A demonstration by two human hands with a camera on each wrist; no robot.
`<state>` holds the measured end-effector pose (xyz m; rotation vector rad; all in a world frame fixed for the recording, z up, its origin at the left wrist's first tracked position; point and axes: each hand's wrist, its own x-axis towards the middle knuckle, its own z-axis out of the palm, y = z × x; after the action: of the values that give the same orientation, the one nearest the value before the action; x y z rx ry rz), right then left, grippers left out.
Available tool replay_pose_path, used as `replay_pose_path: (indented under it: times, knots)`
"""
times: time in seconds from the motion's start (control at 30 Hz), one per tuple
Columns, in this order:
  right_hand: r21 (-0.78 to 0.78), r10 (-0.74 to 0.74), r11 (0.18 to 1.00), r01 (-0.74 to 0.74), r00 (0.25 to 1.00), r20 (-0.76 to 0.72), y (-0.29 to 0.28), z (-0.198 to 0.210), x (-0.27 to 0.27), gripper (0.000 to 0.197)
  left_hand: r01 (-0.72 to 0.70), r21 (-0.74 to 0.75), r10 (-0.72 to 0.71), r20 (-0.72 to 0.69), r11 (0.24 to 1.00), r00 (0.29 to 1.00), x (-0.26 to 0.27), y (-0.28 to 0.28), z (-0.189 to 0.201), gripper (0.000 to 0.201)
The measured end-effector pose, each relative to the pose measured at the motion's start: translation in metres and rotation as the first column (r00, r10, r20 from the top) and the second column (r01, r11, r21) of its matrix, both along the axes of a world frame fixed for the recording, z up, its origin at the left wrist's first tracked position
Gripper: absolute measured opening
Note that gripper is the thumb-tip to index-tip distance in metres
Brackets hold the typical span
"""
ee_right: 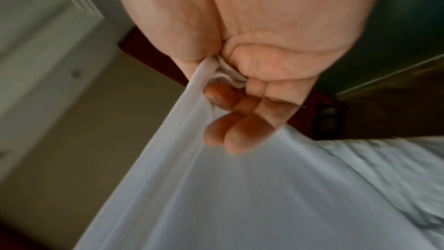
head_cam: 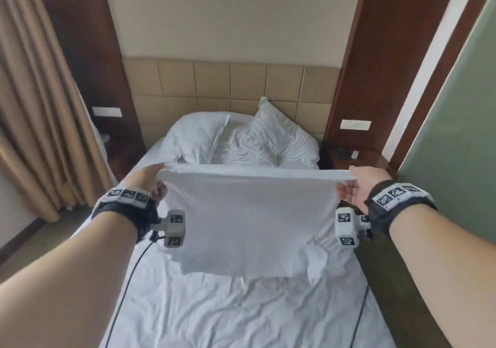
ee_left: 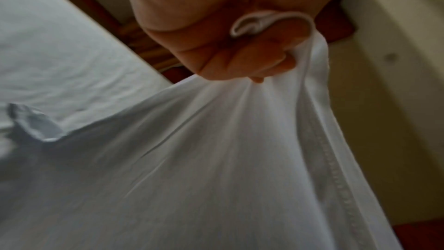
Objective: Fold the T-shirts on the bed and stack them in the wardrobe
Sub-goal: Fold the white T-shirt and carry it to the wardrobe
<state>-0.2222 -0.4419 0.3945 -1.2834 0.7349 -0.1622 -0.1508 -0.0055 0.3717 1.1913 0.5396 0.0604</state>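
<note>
T-shirt [head_cam: 248, 213], white, hangs stretched between our two hands above the bed [head_cam: 214, 315]; its top edge runs taut from 9 o'clock to 3 o'clock across the middle of the head view, and the cloth drops toward 6 o'clock, its lower edge near the sheet, whether touching we cannot tell. A sleeve [head_cam: 316, 262] dangles at the lower right corner, about 5 o'clock from the shirt's centre.

Our left hand [head_cam: 150, 180] grips the shirt's left end: in the left wrist view the fingers [ee_left: 242, 64] are curled tight round a bunch of fabric, a loop of hem poking out at 12 o'clock of the fist. Our right hand [head_cam: 354, 186] pinches the right end; in the right wrist view the thumb and fingertips [ee_right: 240, 136] close on the edge, cloth falling away toward 6 o'clock.

The bed wears a wrinkled white sheet. At 12 o'clock beyond the shirt lie two rumpled pillows [head_cam: 241, 138] against a tan padded headboard [head_cam: 230, 84]. Dark wood panels flank it, with a beige curtain [head_cam: 35, 106] at 9 o'clock and a bedside table [head_cam: 357, 157] at 2 o'clock. Black cables [head_cam: 128, 280] trail from the wrist cameras over the sheet.
</note>
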Motion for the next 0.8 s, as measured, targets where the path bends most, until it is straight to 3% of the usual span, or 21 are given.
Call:
replay_pose_path:
  times: [0.07, 0.13, 0.2, 0.3, 0.47, 0.63, 0.8]
  knots:
    - [-0.004, -0.024, 1.000, 0.025, 0.994, 0.111, 0.001, 0.049, 0.003, 0.029, 0.022, -0.012, -0.020, 0.155, 1.000, 0.988, 0.014, -0.009, 0.051, 0.016]
    - [-0.003, -0.048, 0.999, 0.049, 0.983, 0.176, 0.001, 0.074, 0.000, 0.026, 0.042, -0.023, -0.035, 0.256, 0.999, 0.966, 0.015, -0.014, 0.075, 0.022]
    - [0.004, -0.064, 0.998, 0.064, 0.976, 0.209, 0.001, 0.077, -0.005, 0.018, 0.052, -0.025, -0.042, 0.292, 0.998, 0.956, 0.006, -0.019, 0.079, 0.022]
    - [-0.008, -0.089, 0.996, 0.093, 0.976, 0.201, 0.000, 0.044, -0.014, 0.013, 0.038, 0.040, -0.046, 0.229, 0.998, 0.972, -0.012, -0.019, 0.049, 0.020]
    - [-0.002, -0.068, 0.998, 0.069, 0.995, 0.074, -0.002, -0.080, -0.038, 0.011, 0.013, 0.143, -0.012, -0.009, 0.990, 1.000, -0.044, -0.003, -0.081, 0.016]
    - [-0.020, -0.032, 0.999, 0.029, 0.990, -0.139, -0.002, -0.259, -0.076, 0.013, 0.033, 0.205, 0.014, -0.223, 0.978, 0.975, -0.090, 0.012, -0.255, 0.011]
    - [-0.009, 0.023, 1.000, -0.027, 0.939, -0.344, 0.002, -0.438, -0.132, 0.010, 0.081, 0.240, 0.021, -0.395, 0.967, 0.919, -0.147, 0.033, -0.421, 0.013]
